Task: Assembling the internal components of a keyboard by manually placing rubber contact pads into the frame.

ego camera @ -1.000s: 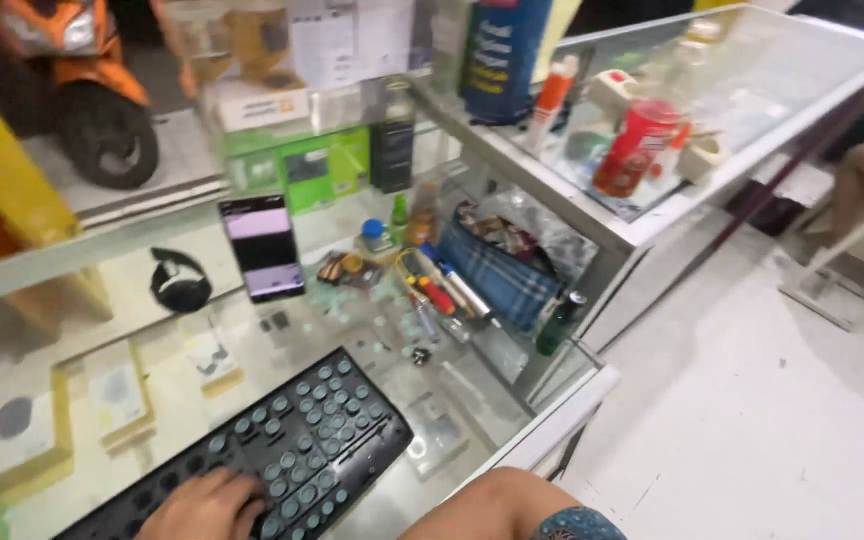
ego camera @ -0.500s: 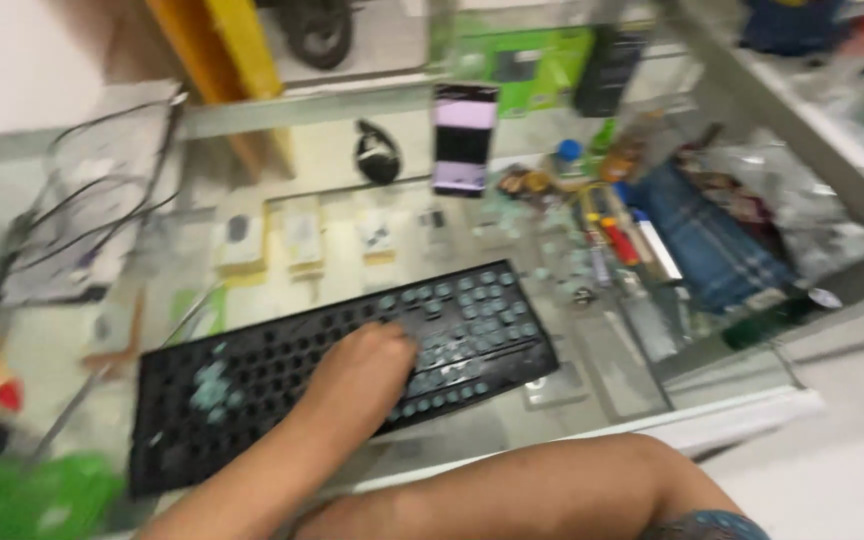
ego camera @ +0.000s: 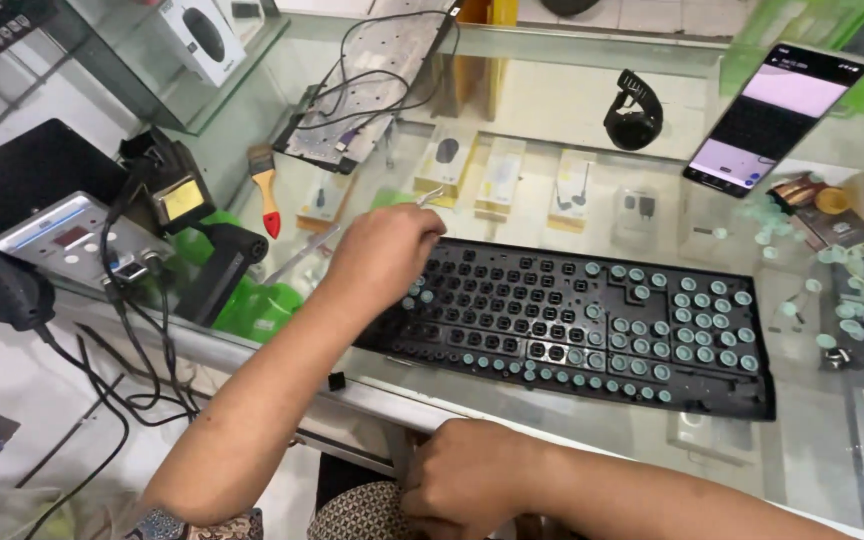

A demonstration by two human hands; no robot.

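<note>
Black keyboard (ego camera: 592, 330) (keycaps off), left hand (ego camera: 382, 255) over it

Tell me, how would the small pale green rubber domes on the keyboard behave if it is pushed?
The rubber domes sit loose on the black keyboard frame, so they would probably slide off. Strays lie scattered on the glass counter, suggesting they are light.

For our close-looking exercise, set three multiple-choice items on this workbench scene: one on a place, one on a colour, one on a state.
1. Where is the smartphone?
A. beyond the keyboard's right end
B. under the keyboard
C. in the right hand

2. What colour is the brush's handle tip?
A. blue
B. red
C. white

3. The keyboard is
A. fully capped
B. stripped of keycaps
C. upside down

Answers: 1 A, it lies on the glass counter; 2 B, the tip is red; 3 B, bare sockets and pale domes show beside the left hand.
</note>
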